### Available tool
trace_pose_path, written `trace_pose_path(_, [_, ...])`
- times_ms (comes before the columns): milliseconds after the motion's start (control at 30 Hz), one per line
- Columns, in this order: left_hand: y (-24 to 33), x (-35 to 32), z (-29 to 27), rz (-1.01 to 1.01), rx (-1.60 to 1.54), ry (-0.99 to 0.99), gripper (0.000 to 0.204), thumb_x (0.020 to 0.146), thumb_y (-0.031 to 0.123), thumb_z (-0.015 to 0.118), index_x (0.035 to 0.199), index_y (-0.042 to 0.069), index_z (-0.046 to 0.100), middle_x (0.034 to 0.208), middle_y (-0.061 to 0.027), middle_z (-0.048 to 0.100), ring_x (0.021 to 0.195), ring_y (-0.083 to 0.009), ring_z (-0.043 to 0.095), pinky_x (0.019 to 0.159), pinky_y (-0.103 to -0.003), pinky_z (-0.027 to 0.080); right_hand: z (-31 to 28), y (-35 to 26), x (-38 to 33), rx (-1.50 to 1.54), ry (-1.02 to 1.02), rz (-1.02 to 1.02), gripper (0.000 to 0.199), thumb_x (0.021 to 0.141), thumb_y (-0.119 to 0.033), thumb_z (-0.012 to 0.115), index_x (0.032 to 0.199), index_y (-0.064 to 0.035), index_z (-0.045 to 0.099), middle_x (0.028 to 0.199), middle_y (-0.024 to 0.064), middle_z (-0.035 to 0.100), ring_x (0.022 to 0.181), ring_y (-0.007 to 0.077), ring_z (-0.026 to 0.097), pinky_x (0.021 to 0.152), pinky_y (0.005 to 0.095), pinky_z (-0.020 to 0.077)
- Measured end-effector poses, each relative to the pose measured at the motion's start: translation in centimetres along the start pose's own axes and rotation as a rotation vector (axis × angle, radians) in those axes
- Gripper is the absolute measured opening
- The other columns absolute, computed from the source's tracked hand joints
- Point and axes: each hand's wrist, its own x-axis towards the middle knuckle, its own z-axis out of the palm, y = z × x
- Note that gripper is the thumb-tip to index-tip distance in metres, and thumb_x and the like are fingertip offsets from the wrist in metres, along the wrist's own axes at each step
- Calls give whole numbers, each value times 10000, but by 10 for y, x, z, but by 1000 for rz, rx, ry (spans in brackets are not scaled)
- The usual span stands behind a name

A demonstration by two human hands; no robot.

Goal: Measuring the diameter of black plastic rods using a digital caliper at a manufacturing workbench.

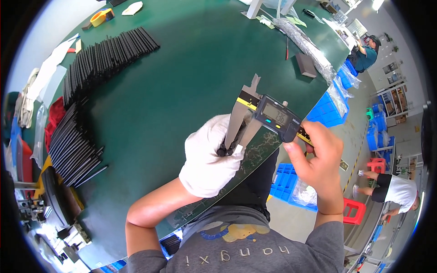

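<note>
Measuring looks under way: gloved left hand (210, 157) grips small black part (226, 150) between caliper (268, 116) jaws, right hand (318, 157) clasps its slider; reading display seems next.

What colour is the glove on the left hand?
White; the glove on the left hand shows best in the head view, holding a small black part at the caliper.

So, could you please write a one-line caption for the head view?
Gloved left hand holds small black part between digital caliper jaws; bare right hand holds caliper over green table.
</note>
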Motion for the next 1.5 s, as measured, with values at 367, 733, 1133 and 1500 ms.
trace_pose_path(367, [7, 3, 0, -29, 91, 88, 221, 787, 9, 677, 1000, 12, 622, 817, -46, 595, 691, -99, 540, 637, -232, 450, 5, -14, -9, 43, -4, 162, 287, 715, -215, 768, 815, -25, 577, 621, 56, 557, 429, 151, 462, 406, 267, 363])
trace_pose_path(733, [1, 2, 2, 40, 150, 82, 405, 657, -33, 655, 1050, 47, 599, 933, -123, 636, 758, -247, 640, 681, -299, 511, 4, -20, -13, 15, -13, 233, 306, 724, -263, 760, 759, -39, 556, 591, 70, 544, 415, 203, 474, 395, 310, 353])
trace_pose_path(1133, [1, 2, 3, -5, 144, 70, 403, 675, -42, 649, 1065, 43, 595, 945, -112, 633, 768, -215, 638, 702, -276, 509, 6, -14, -19, 4, 56, 147, 282, 712, -194, 737, 846, -13, 567, 658, 94, 571, 484, 248, 530, 432, 337, 394])
trace_pose_path(1500, [1, 3, -1, -15, 171, 78, 400, 674, -17, 654, 1065, 48, 601, 927, -118, 629, 778, -231, 640, 710, -279, 501, 8, -19, -15, -37, 38, 151, 311, 704, -242, 760, 801, -25, 560, 616, 79, 547, 464, 245, 505, 420, 333, 375])
